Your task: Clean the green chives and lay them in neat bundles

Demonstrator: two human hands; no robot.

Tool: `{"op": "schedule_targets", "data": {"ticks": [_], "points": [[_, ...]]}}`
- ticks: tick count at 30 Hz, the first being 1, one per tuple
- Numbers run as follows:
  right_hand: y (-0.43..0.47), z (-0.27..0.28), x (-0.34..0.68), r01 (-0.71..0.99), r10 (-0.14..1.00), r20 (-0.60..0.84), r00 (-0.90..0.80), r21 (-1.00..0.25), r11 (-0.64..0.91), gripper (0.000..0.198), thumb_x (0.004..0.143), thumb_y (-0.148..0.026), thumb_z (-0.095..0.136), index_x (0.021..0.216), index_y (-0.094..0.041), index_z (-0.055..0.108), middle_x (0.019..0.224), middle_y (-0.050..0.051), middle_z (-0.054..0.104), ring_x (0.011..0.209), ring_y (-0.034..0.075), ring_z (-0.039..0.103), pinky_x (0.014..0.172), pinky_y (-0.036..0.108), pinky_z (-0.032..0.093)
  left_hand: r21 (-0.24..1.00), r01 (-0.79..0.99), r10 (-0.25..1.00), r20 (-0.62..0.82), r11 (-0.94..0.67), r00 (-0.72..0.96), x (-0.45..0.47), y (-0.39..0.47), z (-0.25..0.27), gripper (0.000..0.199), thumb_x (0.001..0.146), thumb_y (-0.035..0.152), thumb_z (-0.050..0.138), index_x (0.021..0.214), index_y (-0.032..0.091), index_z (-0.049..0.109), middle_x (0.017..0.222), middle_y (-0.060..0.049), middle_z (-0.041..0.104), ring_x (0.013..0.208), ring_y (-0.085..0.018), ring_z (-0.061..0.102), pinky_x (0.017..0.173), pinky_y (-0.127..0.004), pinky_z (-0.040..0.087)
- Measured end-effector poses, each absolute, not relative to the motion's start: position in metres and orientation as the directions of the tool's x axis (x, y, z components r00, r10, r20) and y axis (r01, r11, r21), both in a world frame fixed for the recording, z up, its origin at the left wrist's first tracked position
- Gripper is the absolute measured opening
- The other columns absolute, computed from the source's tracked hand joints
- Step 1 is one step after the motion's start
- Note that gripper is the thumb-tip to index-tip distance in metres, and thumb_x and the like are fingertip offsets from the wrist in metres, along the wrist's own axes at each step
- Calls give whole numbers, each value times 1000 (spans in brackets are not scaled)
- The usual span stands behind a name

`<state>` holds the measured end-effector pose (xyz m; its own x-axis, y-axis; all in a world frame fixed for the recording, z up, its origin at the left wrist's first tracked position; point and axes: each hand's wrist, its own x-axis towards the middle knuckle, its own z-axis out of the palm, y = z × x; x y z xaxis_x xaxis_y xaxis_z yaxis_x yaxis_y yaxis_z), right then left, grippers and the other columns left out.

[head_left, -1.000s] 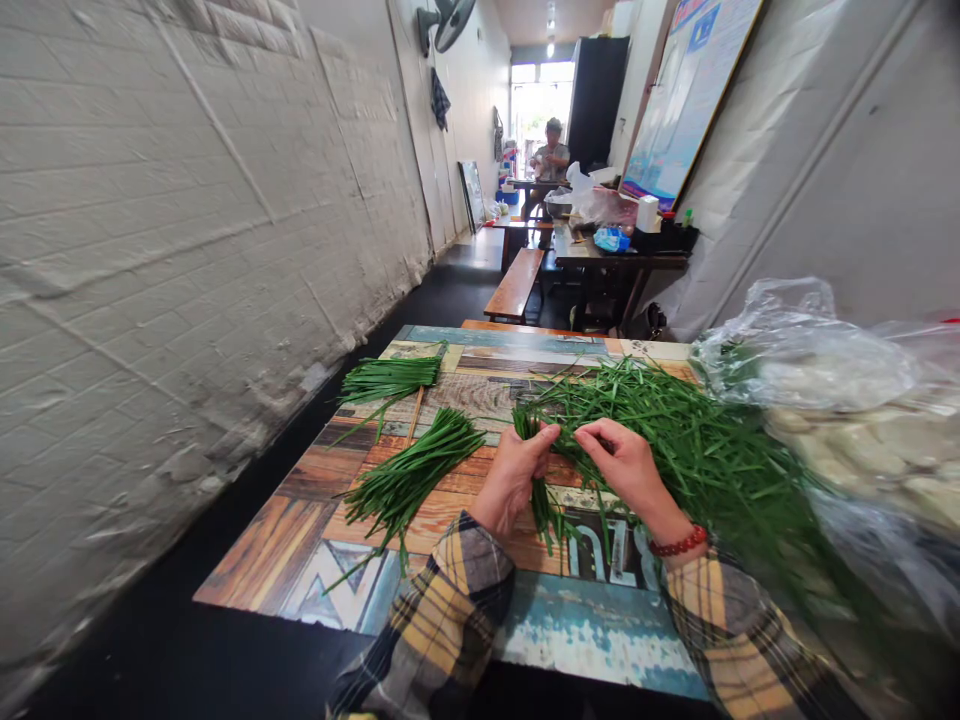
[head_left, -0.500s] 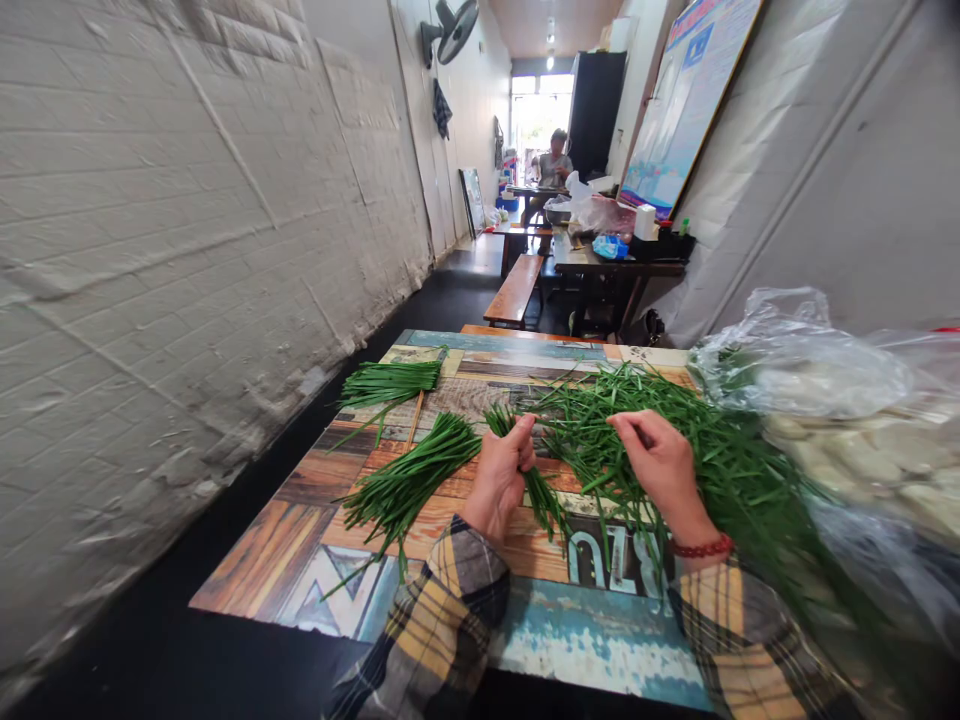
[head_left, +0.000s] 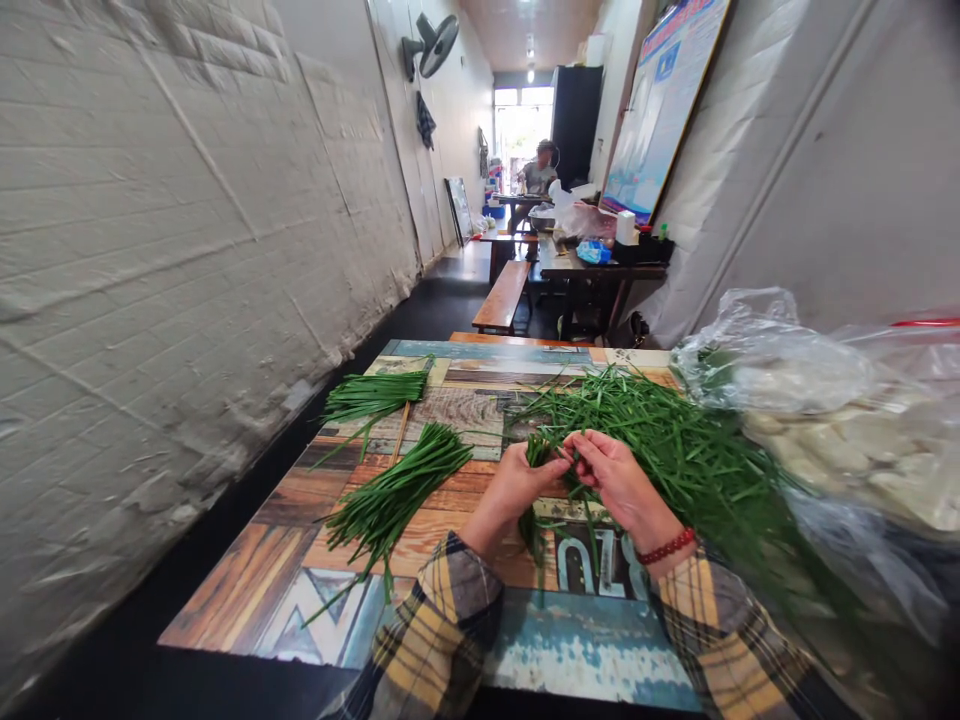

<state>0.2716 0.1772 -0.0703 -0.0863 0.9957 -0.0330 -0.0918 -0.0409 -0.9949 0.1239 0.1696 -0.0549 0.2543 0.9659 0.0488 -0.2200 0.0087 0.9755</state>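
Note:
My left hand (head_left: 517,490) is closed round a small bunch of green chives (head_left: 534,530), their cut ends up and the leaves hanging toward the table. Close beside its thumb, my right hand (head_left: 611,475) pinches with thumb and fingertips at a few chive blades; the exact strands are partly hidden. Under and behind the right hand spreads a loose heap of chives (head_left: 675,430). To the left of my left hand lies a neat bundle of chives (head_left: 405,490), and farther back a second bundle (head_left: 379,393), near a thin wooden stick (head_left: 401,430).
The patterned wood-look table (head_left: 247,590) carries all this. Clear plastic bags with pale contents (head_left: 847,430) stand at its right end. Beyond are a bench (head_left: 504,297), a cluttered table (head_left: 600,268) and a seated person (head_left: 538,175). A white brick wall (head_left: 187,300) runs along the left.
My right hand has moved left and in to meet my left thumb; before, the hands were apart. The left hand still holds its bunch. The view has shifted slightly.

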Motion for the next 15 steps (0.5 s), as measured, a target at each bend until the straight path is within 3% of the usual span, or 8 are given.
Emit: {"op": "schedule_targets", "data": {"ticks": [3, 6, 10, 13, 15], "points": [[179, -69, 277, -25, 998, 49, -28, -999, 48, 37, 76, -54, 59, 80, -18, 65, 63, -2, 55, 49, 9, 43, 45, 21, 31, 955, -278, 981, -57, 108, 186, 119, 170, -53, 34, 61, 42, 79, 75, 12, 70, 48, 5, 45, 43, -5, 36, 43, -19, 27], [180, -70, 278, 181, 988, 150, -45, -971, 156, 36, 83, -50, 51, 82, -17, 68, 57, -4, 49, 49, 9, 41, 46, 22, 30, 921, -361, 989, -121, 144, 86, 113, 174, -52, 39, 64, 47, 75, 81, 12, 68, 45, 11, 26, 39, -3, 19, 38, -18, 14], [174, -70, 267, 383, 952, 203, -228, -880, 280, 38, 89, -44, 43, 72, -18, 66, 53, -4, 47, 51, 10, 42, 50, 23, 31, 939, -316, 990, -118, 137, 81, 112, 177, -53, 47, 61, 46, 78, 89, 10, 68, 47, 9, 32, 40, -3, 23, 39, -19, 15], [168, -68, 259, 443, 919, 239, -315, -819, 365, 40, 90, -38, 43, 59, -18, 58, 53, -4, 46, 53, 10, 42, 53, 22, 30, 955, -256, 985, -120, 148, 125, 115, 176, -53, 46, 60, 46, 78, 82, 7, 69, 47, 7, 36, 41, -3, 27, 40, -19, 16], [166, -66, 257, 451, 907, 239, -348, -805, 385, 37, 91, -34, 43, 62, -18, 60, 55, -4, 49, 54, 10, 43, 53, 22, 30, 959, -249, 988, -117, 139, 103, 115, 175, -53, 44, 61, 47, 77, 77, 7, 68, 46, 7, 35, 41, -3, 28, 40, -19, 18]]}}
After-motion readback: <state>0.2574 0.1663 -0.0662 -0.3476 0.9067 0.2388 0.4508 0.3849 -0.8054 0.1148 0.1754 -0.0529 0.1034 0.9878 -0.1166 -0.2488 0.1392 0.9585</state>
